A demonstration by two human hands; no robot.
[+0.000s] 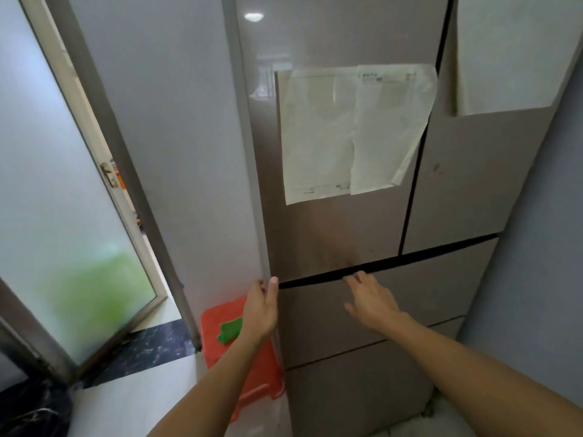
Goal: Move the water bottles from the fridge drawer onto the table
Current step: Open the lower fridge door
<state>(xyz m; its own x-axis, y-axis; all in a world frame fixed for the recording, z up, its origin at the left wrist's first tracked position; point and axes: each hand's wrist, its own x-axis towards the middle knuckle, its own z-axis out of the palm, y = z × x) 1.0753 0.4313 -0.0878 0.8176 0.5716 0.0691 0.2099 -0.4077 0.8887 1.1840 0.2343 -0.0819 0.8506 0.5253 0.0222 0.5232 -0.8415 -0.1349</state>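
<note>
A tall brown-grey fridge (347, 241) fills the middle of the view, all its doors and drawers closed. The upper drawer front (426, 294) lies under a dark gap. My left hand (260, 310) touches the drawer's left top corner, thumb and fingers at the fridge's left edge. My right hand (369, 298) lies flat on the drawer front with straight fingertips at the gap along its top edge. No water bottles and no table are in view.
Two paper sheets (347, 130) hang on the upper left door. An orange plastic stool (255, 370) with a green cloth (230, 331) stands left of the fridge. A frosted glass door (63, 200) stands open at the left. A blue-grey wall (536, 279) is on the right.
</note>
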